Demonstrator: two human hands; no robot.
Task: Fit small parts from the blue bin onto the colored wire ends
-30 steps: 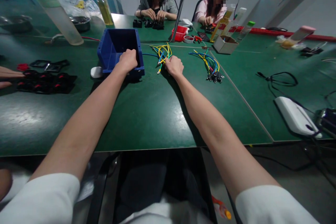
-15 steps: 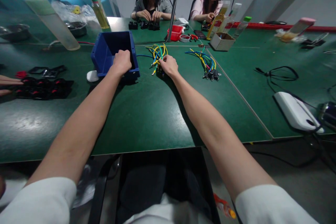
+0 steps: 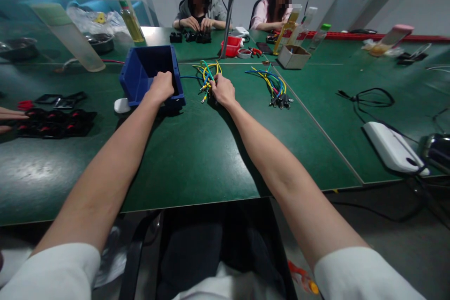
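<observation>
Wire bundle (image 3: pixel 207 73) in yellow, blue and green: found on the green table (image 3: pixel 211 159), just right of the blue plastic bin (image 3: pixel 131 77), and looped loosely, with bare metal terminals (image 3: pixel 203 100) at the near ends. Touched along its right side by the right hand (image 3: pixel 224 91), fingers bent; unable to tell whether clamped on any wire. Reached into at the bin's front by the left hand (image 3: pixel 162 86), well apart from the right; fingers hidden, so unable to tell whether holding anything, nor to read the bin's contents.

Noted farther back: red plastic tub (image 3: pixel 231 48), contents not readable; small cardboard box (image 3: pixel 292 60); clear bottle (image 3: pixel 131 23) holding yellow liquid. Noted to the right: second wire bundle (image 3: pixel 272 83), similarly coloured, with black-sleeved ends toward the near side.
</observation>
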